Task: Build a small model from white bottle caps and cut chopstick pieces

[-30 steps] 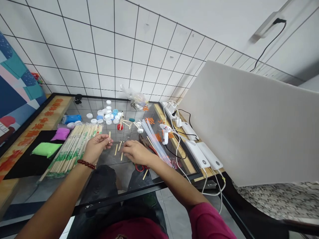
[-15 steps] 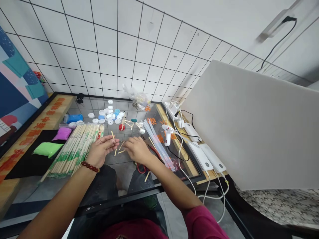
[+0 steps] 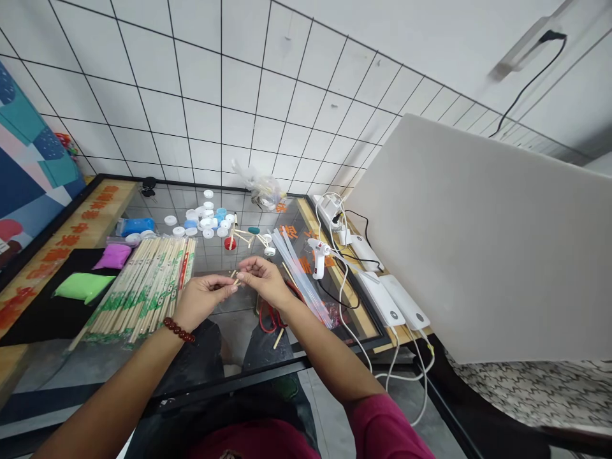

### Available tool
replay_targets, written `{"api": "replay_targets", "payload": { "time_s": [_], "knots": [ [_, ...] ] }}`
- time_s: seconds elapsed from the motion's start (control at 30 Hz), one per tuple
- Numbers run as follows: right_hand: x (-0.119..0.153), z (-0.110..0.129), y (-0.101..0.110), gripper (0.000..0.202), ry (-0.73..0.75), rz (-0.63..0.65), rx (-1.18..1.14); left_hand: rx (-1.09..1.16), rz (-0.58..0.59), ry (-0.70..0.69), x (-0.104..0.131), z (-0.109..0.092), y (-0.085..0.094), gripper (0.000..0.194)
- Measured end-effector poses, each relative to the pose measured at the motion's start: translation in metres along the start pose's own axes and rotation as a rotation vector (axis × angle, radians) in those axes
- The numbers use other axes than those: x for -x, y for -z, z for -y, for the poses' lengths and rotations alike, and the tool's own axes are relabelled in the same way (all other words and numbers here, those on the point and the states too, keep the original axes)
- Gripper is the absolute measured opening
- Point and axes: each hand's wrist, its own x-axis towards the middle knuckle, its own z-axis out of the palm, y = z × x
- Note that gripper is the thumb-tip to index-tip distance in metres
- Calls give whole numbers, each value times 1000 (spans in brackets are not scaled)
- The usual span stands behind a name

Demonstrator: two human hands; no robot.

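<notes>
Over the glass tabletop my left hand (image 3: 206,298), with a beaded bracelet at its wrist, pinches a short wooden stick (image 3: 236,281). My right hand (image 3: 264,280) meets it fingertip to fingertip, closed on a short stick piece too; the fingers partly hide whether these are one stick or two. Behind the hands stands a small assembly of joined sticks (image 3: 243,238) with a red cap (image 3: 230,243) and a dark green piece. Red-handled pliers (image 3: 271,319) lie partly under my right forearm, beside another loose short stick (image 3: 278,338).
Wrapped chopsticks (image 3: 148,280) lie at the left beside green (image 3: 83,287) and purple clay packs (image 3: 113,257). White bottle caps (image 3: 206,222) cluster behind. Clear glue sticks (image 3: 303,277), a white glue gun (image 3: 319,256) and cabled power banks (image 3: 380,298) are at the right.
My left hand has moved right with its stick and lowered it. My right hand has lifted from the loose sticks on the glass, and the two hands' fingertips now meet.
</notes>
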Motion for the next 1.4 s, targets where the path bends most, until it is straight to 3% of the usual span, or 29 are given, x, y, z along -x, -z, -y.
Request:
{"api": "replay_targets", "payload": {
  "time_s": [0.33,0.63,0.7,0.9,1.03,1.17,1.3,1.4],
  "knots": [
    [1,15,8,39,-31,-152,-73,253,67,23,8,-12,-6,51],
    [4,7,8,37,-10,-83,30,208,-136,-60,0,-2,-3,36],
    [6,5,7,32,65,-65,135,206,-167,-58,-1,-3,-1,35],
    [16,6,4,16,516,2,644,6,-120,-121,-4,3,7,28],
    [20,4,3,16,630,83,810,-226,-92,-176,-4,5,11,24],
    [21,-1,1,15,743,103,894,-393,-63,-279,5,-7,9,25],
    [19,1,0,17,699,-24,816,-294,118,-330,13,-13,5,29],
    [16,6,1,19,542,-151,670,-77,70,-282,8,-7,4,29]
  ]
}}
